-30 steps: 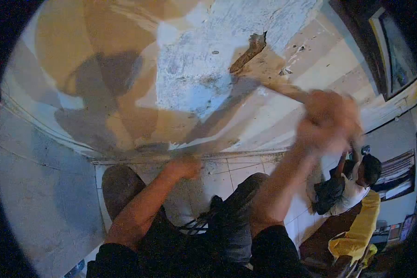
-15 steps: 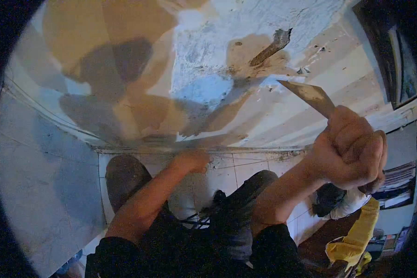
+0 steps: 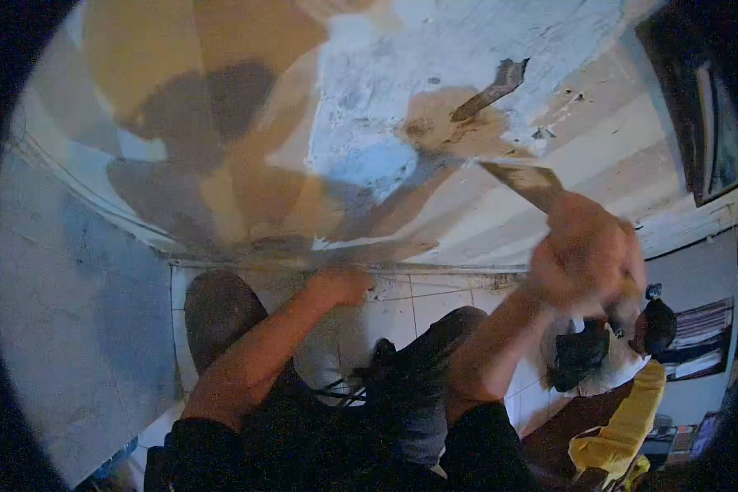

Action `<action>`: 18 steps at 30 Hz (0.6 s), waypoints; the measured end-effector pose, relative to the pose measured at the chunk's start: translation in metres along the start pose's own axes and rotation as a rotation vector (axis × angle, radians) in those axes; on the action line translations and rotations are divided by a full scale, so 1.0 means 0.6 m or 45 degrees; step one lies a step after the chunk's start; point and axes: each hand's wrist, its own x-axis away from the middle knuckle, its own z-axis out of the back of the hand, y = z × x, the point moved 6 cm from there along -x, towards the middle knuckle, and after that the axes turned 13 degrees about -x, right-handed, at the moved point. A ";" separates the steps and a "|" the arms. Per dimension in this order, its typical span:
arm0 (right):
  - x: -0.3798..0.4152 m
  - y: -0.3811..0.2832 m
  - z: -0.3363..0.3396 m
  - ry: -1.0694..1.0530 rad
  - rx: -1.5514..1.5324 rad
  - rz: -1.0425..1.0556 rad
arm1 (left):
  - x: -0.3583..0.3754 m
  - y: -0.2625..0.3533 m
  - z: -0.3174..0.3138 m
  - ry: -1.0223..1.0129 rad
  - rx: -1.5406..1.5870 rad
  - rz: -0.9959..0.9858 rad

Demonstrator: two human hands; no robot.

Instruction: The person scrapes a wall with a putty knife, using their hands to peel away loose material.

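My right hand [image 3: 586, 254] is wrapped round the handle of a scraper [image 3: 529, 182] with a broad metal blade, slightly blurred by motion. The blade's pointed end lies right at the patchy wall [image 3: 369, 90], just below a brownish bare patch. Above that tip a dark gouge [image 3: 492, 92] runs diagonally through the plaster. Low down by the wall's foot, my left hand [image 3: 344, 284] is curled closed above my knees, and its fingers' inner side is hidden.
White floor tiles [image 3: 389, 302] meet the wall's foot, with crumbs along the joint. At the left rises a grey panel [image 3: 82, 328]. A framed item [image 3: 717, 123] hangs at upper right. A yellow cloth [image 3: 623, 426] and a person [image 3: 599, 361] are behind at lower right.
My right hand has moved left and a little inward with the scraper, bringing the blade's tip left and slightly down along the wall. My left hand has stayed in place.
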 end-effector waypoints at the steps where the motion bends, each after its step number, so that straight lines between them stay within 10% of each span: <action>1: -0.010 -0.002 0.014 -0.119 -0.359 -0.058 | 0.009 0.004 0.008 -0.013 0.031 0.012; 3: -0.007 -0.001 0.010 -0.228 -0.710 -0.106 | 0.013 0.006 0.012 -0.020 0.048 0.017; 6: 0.028 0.023 0.027 -0.037 0.571 0.162 | 0.008 -0.003 0.011 0.054 0.039 0.065; 15: 0.031 -0.013 0.028 -0.131 1.313 1.198 | 0.008 -0.017 0.014 0.018 0.341 0.249; 17: 0.034 0.042 0.126 0.639 -0.394 -0.138 | 0.012 0.007 0.022 -0.099 -0.039 0.029; 18: 0.035 0.044 0.126 0.638 -0.389 -0.151 | 0.003 0.005 0.002 -0.109 -0.030 0.028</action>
